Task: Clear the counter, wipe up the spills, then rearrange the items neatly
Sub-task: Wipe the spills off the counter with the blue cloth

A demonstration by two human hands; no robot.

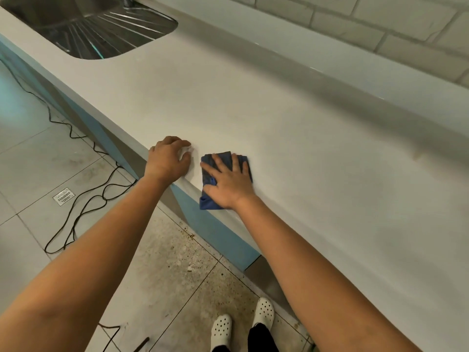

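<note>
The right hand [229,184] is pressing flat, fingers spread, on the blue cloth [225,179] at the desk [317,153] edge, six o'clock. Soft, light, probably bunching; grip a corner. The left hand [168,160] is resting loosely curled, holding nothing.

The bench [291,153] showed a smooth, pale solid surface with a soft satin sheen, brighter and glossier along its raised back edge. The cloth [215,171] on it was dark blue woven fabric, matt and slightly napped. The sink [106,29] was brushed metal, its ribbed drainer throwing streaked reflections. The wall tiles [380,24] looked glazed and smooth, set in darker matt grout. The floor tiles [30,153] were pale and dull, speckled with gritty brown residue near the bench. The shoes [264,312] appeared to be matt white perforated plastic.
</note>
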